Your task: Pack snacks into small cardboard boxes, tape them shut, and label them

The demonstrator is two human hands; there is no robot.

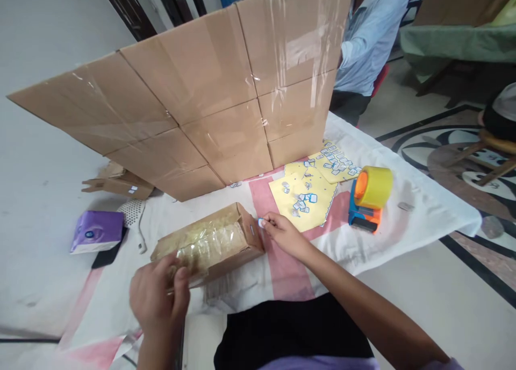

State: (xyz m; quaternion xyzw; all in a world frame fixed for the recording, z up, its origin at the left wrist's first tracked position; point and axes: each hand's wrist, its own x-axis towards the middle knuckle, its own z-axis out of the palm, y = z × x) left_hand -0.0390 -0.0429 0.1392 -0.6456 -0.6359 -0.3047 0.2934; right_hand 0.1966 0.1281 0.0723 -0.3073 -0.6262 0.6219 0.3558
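A long brown cardboard box, its top covered with shiny clear tape, lies on the table in front of me. At its right end is a small slot. My right hand pinches a small white paper piece with a blue edge, right beside that slotted end. My left hand is at the box's near left end, its fingers curled and slightly blurred; whether they grip the box or something small is hidden. Yellow sheets with several similar small pieces lie beyond my right hand.
A large taped cardboard panel stands upright across the table. A tape dispenser with yellow tape stands to the right. At left are a purple packet, a white cable and a cardboard scrap. Behind the panel sits a person in a blue shirt.
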